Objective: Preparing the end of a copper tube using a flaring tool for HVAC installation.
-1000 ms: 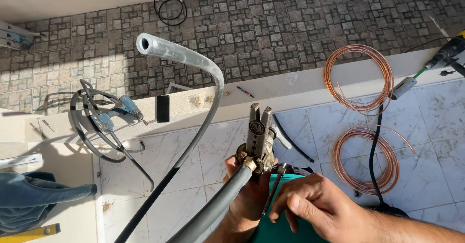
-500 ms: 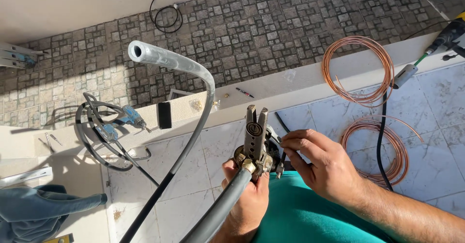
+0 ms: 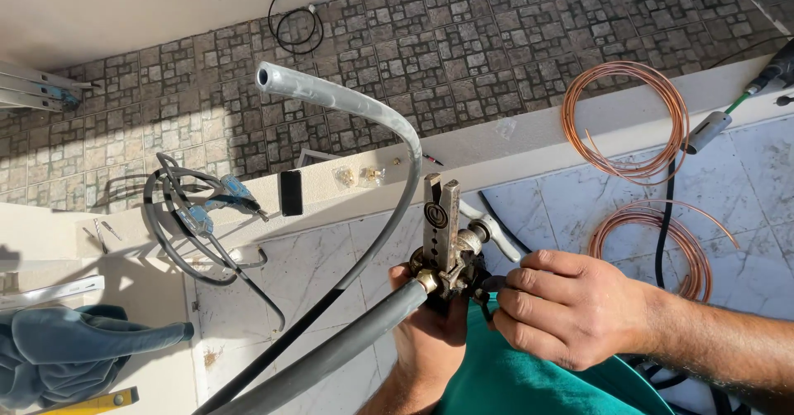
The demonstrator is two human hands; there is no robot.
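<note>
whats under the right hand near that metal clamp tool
The right hand closes over one side of the metal clamp tool, touching a dark part at its fingertips. A teal garment lies below. What the fingers grip is covered by the hand itself.

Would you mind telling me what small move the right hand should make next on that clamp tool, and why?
Probably turn the tool's handle a little further. The right hand already has its fingers closed on the dark handle beside the metal clamp tool, which sits on the brass end of the grey insulated pipe, while the left hand steadies it from below.
</note>
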